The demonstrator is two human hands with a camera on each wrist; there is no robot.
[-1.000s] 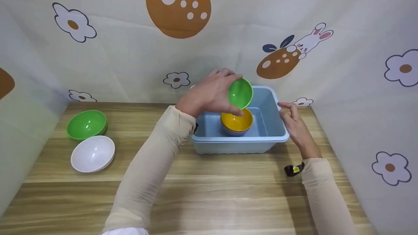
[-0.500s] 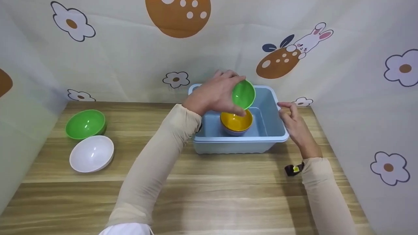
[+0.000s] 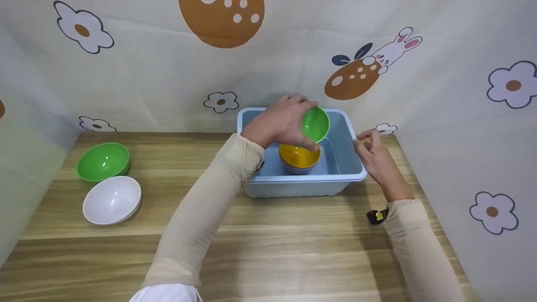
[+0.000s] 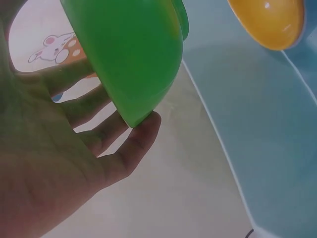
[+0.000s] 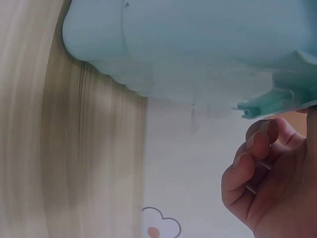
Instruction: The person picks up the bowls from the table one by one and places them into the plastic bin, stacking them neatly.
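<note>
My left hand [image 3: 283,123] grips a green bowl [image 3: 317,124] by its rim, thumb toward me and fingers on the far side. The bowl is tipped on its side over a light blue plastic bin [image 3: 306,178]. Below it, inside the bin, a yellow-lined bowl [image 3: 299,158] sits upright; the bowl appears beside the green one in the left wrist view too. At the bin's right side my right hand [image 3: 377,161] pinches the rim, its other fingers curled under the edge in the right wrist view.
On the left of the wooden table [image 3: 268,243] rest another green bowl [image 3: 103,162] and a white bowl [image 3: 112,200], side by side and upright. A printed cloth [image 3: 159,63] hangs close behind the bin and along both sides.
My left hand has shifted slightly right and down with the green bowl, relative to the bin. The right hand stays at the bin's rim. The head view has turned a little.
</note>
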